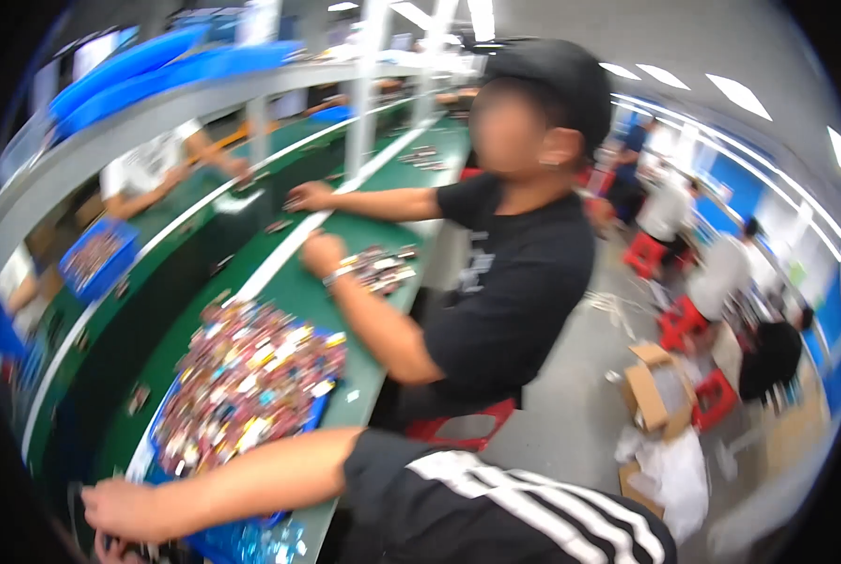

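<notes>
your right hand (pixel 127 510) is just beside your left hand (pixel 115 549); they are blurred, i cannot tell whether they pinch something. near them, pieces (pixel 247 385) heap over a tray (pixel 321 412).

Near left, our heaped blue plastic bin (pixel 319 412) sits on the long green workbench (pixel 359 383); farther along it lies a loose pile of small metallic parts (pixel 383 271). Left of both, past a straight white rail (pixel 280 252), we have a green lane (pixel 146 367). Right, an open brown cardboard box (pixel 660 395) stands on grey floor (pixel 561 376).
</notes>
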`<act>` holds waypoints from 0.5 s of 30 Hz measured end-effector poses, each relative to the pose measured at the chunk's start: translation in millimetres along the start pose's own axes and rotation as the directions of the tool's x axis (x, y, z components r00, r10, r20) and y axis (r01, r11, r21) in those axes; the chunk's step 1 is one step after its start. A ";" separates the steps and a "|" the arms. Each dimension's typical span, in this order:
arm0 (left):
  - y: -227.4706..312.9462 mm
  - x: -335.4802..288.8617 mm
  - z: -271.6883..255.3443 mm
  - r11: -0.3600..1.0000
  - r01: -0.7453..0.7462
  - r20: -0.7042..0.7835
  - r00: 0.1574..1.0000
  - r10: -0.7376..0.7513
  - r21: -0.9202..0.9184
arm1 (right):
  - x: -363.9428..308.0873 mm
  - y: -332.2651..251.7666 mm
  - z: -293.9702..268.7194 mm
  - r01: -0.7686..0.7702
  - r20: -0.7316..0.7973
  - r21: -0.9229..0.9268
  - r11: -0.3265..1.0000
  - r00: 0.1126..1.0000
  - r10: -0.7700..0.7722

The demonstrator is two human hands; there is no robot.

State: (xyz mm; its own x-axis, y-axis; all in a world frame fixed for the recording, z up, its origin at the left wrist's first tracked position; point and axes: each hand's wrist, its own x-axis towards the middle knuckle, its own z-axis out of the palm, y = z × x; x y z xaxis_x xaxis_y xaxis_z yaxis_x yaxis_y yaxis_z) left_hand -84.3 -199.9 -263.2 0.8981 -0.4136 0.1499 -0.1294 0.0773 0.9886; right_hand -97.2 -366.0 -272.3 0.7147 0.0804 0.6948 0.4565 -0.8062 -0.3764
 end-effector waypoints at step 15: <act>-6.3 -13.2 38.7 0.832 0.439 0.425 0.860 -0.280 -0.340 | -125.5 43.6 -226.4 -0.439 -0.043 -0.498 0.748 0.874 0.484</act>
State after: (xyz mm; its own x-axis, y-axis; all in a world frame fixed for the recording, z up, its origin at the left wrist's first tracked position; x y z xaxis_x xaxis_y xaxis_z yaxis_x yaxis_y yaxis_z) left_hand -111.6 -230.1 -270.7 0.6302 -0.7635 -0.1414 0.4297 0.1912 0.8825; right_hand -286.9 -544.0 -237.1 0.8226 -0.3454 0.4517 -0.2364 -0.9302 -0.2809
